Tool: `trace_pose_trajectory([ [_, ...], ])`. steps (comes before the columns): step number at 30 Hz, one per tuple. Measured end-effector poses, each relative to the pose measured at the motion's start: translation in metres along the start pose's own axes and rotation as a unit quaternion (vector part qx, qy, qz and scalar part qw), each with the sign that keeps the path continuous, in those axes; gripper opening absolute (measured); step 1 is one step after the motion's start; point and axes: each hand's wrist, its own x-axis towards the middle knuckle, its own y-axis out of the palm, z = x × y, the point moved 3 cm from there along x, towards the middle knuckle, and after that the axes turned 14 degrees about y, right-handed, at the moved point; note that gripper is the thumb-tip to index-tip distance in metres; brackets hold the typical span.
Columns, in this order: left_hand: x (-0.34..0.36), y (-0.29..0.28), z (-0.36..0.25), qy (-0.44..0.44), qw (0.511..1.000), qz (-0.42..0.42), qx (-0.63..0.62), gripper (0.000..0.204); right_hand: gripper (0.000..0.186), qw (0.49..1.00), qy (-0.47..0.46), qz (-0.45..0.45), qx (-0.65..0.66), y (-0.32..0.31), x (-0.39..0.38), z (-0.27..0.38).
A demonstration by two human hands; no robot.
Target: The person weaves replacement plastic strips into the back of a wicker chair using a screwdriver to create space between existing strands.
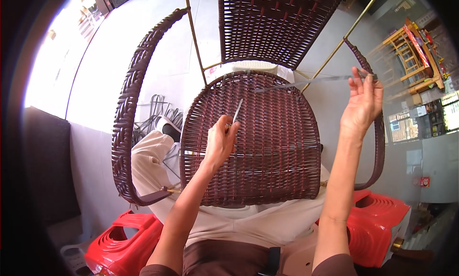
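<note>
A woven brown chair seat (251,175) with red strands sits before me. My left hand (221,142) is closed on a slim metal tool (238,108), its tip pointing away over the seat's middle. My right hand (361,101) is raised at the seat's right, pinching a flat grey strip (325,80) that runs leftward to the weave near the seat's back. The woven backrest (275,22) stands beyond, between thin brass-coloured rods. Thick braided armrests curve along the left (124,137) and right (377,166).
Red plastic stools (117,247) stand low on either side of my legs (150,161). Coiled grey strips (158,108) lie on the pale floor at left. A dark panel (50,166) is at far left. Wooden furniture (411,56) and a glossy reflective surface show at right.
</note>
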Motion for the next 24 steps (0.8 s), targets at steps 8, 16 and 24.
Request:
trace_pose_trajectory([
  [8, 0.028, 0.020, 0.006, -0.073, 0.996, -0.002, -0.050, 0.033, 0.009, 0.997, 0.059, -0.048, 0.012, -0.009, -0.002, -0.023],
  [16, 0.043, 0.026, 0.019, 0.029, 0.991, -0.028, 0.124, 0.027, 0.009, 0.998, 0.030, -0.052, -0.008, -0.009, 0.004, -0.007],
  [24, 0.048, 0.026, 0.002, 0.024, 0.980, -0.026, 0.198, 0.022, 0.010, 0.998, 0.027, -0.051, -0.005, -0.007, 0.006, -0.003],
])
